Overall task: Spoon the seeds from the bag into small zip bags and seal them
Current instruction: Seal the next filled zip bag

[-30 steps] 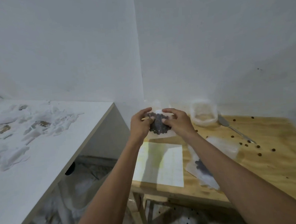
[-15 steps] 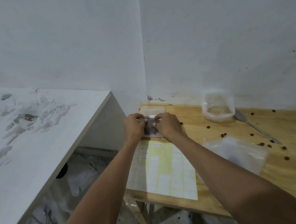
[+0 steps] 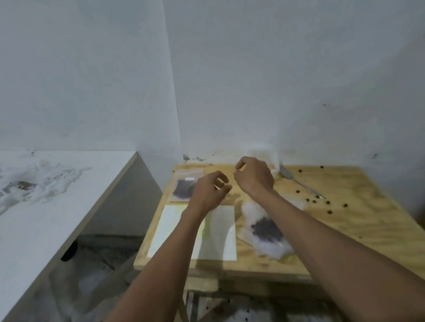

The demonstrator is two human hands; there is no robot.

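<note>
Both hands, left and right, hover loose-fingered (each grip empty) beside the small zip bag.

A bare, makeshift workroom, more storeroom than home: plain white walls meet in a scuffed corner, a raw plywood tabletop on a rough frame stands against them, and beside it a white bench is smeared with dried plaster or paint.
</note>
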